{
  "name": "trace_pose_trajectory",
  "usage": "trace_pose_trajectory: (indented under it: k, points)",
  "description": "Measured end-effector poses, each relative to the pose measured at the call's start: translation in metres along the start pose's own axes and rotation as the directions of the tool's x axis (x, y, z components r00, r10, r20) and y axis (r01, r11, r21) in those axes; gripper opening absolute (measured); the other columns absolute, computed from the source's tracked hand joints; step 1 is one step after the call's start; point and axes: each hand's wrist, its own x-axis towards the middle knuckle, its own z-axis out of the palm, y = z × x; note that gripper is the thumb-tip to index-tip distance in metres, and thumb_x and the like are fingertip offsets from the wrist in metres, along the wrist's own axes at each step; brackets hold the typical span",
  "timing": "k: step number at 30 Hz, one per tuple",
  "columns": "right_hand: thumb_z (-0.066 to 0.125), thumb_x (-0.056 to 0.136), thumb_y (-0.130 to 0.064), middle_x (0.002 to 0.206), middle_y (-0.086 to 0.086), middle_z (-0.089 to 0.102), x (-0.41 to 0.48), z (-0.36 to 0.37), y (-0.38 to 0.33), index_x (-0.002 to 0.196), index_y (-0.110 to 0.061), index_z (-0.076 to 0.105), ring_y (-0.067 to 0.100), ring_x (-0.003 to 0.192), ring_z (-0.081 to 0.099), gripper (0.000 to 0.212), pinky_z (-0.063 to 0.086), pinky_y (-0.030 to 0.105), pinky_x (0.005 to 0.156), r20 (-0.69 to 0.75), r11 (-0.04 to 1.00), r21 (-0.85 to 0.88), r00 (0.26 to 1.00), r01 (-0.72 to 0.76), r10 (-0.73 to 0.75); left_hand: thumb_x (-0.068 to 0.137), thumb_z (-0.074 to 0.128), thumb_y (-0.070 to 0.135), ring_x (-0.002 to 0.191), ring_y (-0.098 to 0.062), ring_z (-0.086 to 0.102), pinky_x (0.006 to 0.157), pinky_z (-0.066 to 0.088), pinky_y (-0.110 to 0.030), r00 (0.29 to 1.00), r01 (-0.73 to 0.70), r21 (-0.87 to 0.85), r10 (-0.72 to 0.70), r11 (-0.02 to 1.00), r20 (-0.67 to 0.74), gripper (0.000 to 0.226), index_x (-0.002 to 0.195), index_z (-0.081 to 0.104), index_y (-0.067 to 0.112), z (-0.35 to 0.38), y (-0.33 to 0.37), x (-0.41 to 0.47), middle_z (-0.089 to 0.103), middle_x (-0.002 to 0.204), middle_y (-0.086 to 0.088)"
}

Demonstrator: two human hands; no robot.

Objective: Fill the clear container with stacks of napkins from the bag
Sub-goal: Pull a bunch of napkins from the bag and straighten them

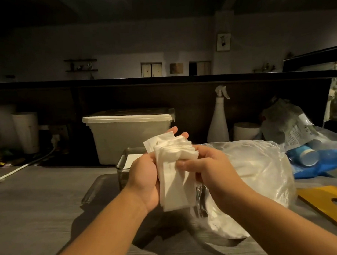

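The left grip (145, 180) cradles a stack of white napkins (175, 182), with the thumb on the near face and the fingers extended behind the upper edge. The right grip (211, 172) pinches the stack's right edge between thumb and curled fingers. The stack is held clear of the grey worktop (40, 204), and its upper sheets are fanned. The clear container (121, 165) stands on the worktop just beyond the left grip, with white napkins lying inside. The clear plastic bag (260, 167), filled with white napkins, lies under and to the right of the right grip. Behind the container stands a lidded white bin (128, 133), and to the right of the bin a white spray bottle (218, 122). Blue paper cups (309, 156) lie at far right.
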Motion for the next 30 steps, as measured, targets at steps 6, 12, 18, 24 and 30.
trace_pose_trajectory:
  k: [6, 12, 18, 24, 30]
  points:
    - [0.075, 0.086, -0.019, 0.092, -0.016, 0.073, 0.002, 0.015, 0.013, 0.102, -0.027, 0.068, 0.004, 0.088, 0.071, 0.019, 0.055, 0.018, 0.065, -0.185, 0.993, -0.071, 0.977, 0.094, -0.106, 0.101, 0.029, 0.047, 0.117, -0.031, 0.065, 0.103, 0.046, -0.055, 0.999, -0.047, 0.004, 0.047, 0.999, -0.013, 0.047, 0.133, 0.058, 0.028, -0.004, 0.002, -0.005, 0.068, 0.127, -0.003]
    - [0.074, 0.086, -0.022, 0.098, -0.012, 0.074, -0.007, 0.008, 0.019, 0.108, -0.027, 0.068, 0.008, 0.092, 0.071, 0.024, 0.061, 0.026, 0.072, -0.177, 0.977, -0.085, 0.961, 0.198, -0.210, 0.081, 0.064, 0.017, 0.117, -0.021, 0.065, 0.092, 0.056, -0.041, 0.985, -0.146, 0.249, 0.117, 0.957, 0.127, 0.060, 0.138, 0.051, 0.032, -0.004, -0.001, -0.008, 0.068, 0.127, 0.002]
    - [0.076, 0.084, -0.021, 0.103, -0.015, 0.070, -0.007, -0.003, 0.023, 0.110, -0.033, 0.058, 0.007, 0.093, 0.069, 0.034, 0.058, 0.018, 0.067, -0.176, 0.989, -0.071, 0.975, 0.126, -0.137, 0.089, 0.056, -0.008, 0.109, -0.007, 0.067, 0.082, 0.059, -0.027, 0.976, -0.207, 0.339, 0.169, 0.917, 0.139, 0.064, 0.130, 0.051, 0.042, 0.001, -0.007, -0.006, 0.070, 0.118, 0.015]
    - [0.077, 0.083, -0.026, 0.103, -0.010, 0.070, -0.008, -0.006, 0.019, 0.111, -0.028, 0.061, 0.005, 0.089, 0.070, 0.033, 0.056, 0.017, 0.063, -0.147, 0.996, -0.013, 0.985, 0.093, -0.094, 0.091, 0.054, 0.000, 0.111, -0.010, 0.066, 0.087, 0.059, -0.031, 0.984, -0.139, 0.292, 0.099, 0.946, 0.146, 0.059, 0.132, 0.053, 0.042, 0.003, -0.005, -0.008, 0.070, 0.122, 0.012]
    - [0.073, 0.085, -0.011, 0.098, -0.005, 0.073, -0.009, -0.009, 0.018, 0.105, -0.024, 0.065, 0.011, 0.089, 0.072, 0.026, 0.058, 0.025, 0.070, -0.211, 0.993, 0.001, 0.971, 0.114, -0.111, 0.086, 0.048, 0.039, 0.098, -0.026, 0.073, 0.079, 0.056, -0.040, 0.997, 0.051, 0.081, -0.056, 0.995, 0.057, 0.040, 0.110, 0.075, 0.022, 0.002, -0.005, -0.007, 0.074, 0.111, -0.010]
